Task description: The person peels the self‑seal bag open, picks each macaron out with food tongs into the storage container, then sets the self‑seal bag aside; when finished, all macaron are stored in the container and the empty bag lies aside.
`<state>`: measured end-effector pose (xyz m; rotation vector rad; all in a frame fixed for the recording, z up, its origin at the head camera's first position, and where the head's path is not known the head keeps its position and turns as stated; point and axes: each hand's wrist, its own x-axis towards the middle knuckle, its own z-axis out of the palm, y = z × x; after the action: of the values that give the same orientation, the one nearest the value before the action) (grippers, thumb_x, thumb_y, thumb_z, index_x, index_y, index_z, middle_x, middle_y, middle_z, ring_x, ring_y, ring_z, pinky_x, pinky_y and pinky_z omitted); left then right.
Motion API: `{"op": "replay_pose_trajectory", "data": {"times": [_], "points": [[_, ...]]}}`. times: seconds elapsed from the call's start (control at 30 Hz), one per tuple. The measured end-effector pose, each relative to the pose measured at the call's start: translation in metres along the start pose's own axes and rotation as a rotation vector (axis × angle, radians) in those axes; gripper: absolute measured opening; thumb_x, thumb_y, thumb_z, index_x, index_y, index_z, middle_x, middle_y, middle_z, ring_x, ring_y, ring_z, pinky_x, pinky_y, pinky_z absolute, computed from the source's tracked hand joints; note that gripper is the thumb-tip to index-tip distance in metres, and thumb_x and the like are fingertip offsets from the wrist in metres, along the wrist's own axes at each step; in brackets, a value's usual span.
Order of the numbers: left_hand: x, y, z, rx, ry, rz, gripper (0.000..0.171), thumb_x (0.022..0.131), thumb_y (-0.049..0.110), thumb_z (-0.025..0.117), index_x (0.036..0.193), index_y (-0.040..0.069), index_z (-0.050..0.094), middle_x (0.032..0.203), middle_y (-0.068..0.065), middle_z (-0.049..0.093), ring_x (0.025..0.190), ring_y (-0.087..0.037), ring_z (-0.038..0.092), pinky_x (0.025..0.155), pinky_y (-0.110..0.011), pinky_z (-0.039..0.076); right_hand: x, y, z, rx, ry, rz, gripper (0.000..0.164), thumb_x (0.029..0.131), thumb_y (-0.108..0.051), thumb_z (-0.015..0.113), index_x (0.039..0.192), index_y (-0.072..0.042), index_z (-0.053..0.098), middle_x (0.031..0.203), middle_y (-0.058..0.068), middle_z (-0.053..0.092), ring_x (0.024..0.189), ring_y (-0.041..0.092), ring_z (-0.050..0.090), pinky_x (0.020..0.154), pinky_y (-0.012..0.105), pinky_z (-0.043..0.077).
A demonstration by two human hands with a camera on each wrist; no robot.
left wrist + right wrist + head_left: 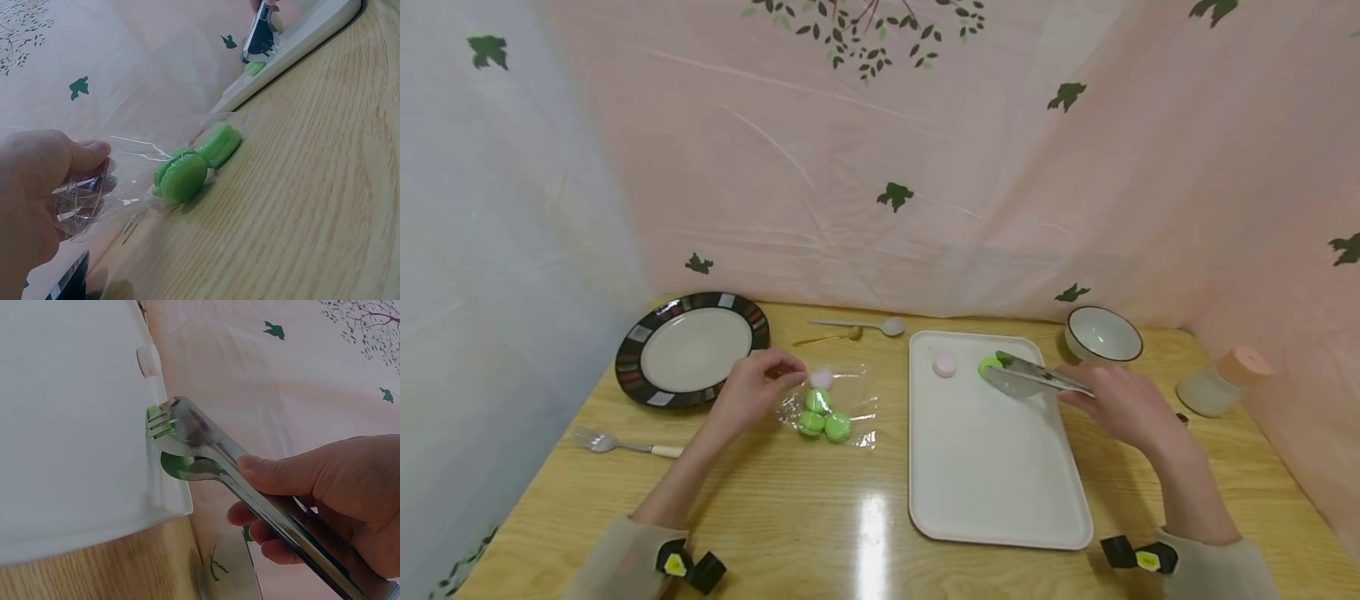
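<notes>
My left hand (756,387) pinches the gathered end of a clear plastic bag (128,178) between thumb and fingers. Several green macarons (184,178) and a pink one (822,379) lie inside it on the table. At the right, my right hand (1123,406) grips steel tongs (231,465), one end of them slotted like a fork. Their tips are at a green macaron (988,365) near the far edge of the white tray (992,475), partly covering it. Left of that macaron, a pink macaron (945,365) sits on the same tray.
A dark-rimmed plate (696,350) and a fork (617,444) lie on the left. Behind the bag are a silver spoon (891,326) and a small gold spoon (827,337). A white bowl (1103,333) and a pink-lidded jar (1217,387) stand right of the tray. A curtain hangs behind.
</notes>
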<state>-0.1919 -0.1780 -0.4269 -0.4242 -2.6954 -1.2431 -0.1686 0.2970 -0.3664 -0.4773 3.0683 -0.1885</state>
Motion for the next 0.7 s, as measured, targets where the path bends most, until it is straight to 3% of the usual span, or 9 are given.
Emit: {"op": "replay_pose_trajectory", "data": {"times": [0.7], "points": [[-0.0008,-0.0012,-0.0010,-0.013,-0.013,-0.010,0.005,0.087,0.019,0.068,0.092,0.017,0.068,0.088,0.003,0.070,0.083,-0.011,0.062,0.075,-0.026,0.052,-0.0008,0.0030,-0.0015,-0.008,0.008,-0.007,0.042,0.086,-0.031,0.068,0.121,-0.008,0.063,0.108,0.012,0.069,0.081,0.021,0.065,0.062,0.043,0.051]]}}
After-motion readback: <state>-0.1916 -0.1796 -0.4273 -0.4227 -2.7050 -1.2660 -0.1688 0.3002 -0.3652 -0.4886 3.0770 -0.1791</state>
